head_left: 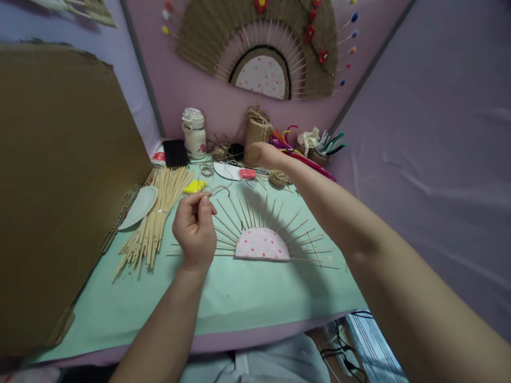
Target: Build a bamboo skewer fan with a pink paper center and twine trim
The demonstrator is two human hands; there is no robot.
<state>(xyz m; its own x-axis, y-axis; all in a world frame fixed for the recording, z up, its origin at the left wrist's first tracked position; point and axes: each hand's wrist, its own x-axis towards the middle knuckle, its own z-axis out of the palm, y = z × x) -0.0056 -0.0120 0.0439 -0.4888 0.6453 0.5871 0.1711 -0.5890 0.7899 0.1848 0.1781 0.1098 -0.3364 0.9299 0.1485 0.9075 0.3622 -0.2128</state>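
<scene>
My left hand (195, 229) is closed in a pinch on a thin piece of twine (222, 187), whose loose end curls out to the right above the table. My right hand (261, 154) reaches to the back, in front of the big spool of jute twine (258, 127); its fingers are hidden, so what it touches I cannot tell. Between my arms lies a half-round piece covered in pink dotted fabric (262, 244), with thin wooden sticks (293, 219) fanning out from its curved edge. One short stick (314, 249) crosses several sticks on the right.
Left stand a cardboard sheet (67, 186), a bundle of sticks (154, 223) and a white half plate (140, 206). Behind are a white bottle (195, 135), a small twine ball (278, 179), a red block (247, 174) and a pen cup (320, 156). A finished fan (319, 32) hangs on the wall.
</scene>
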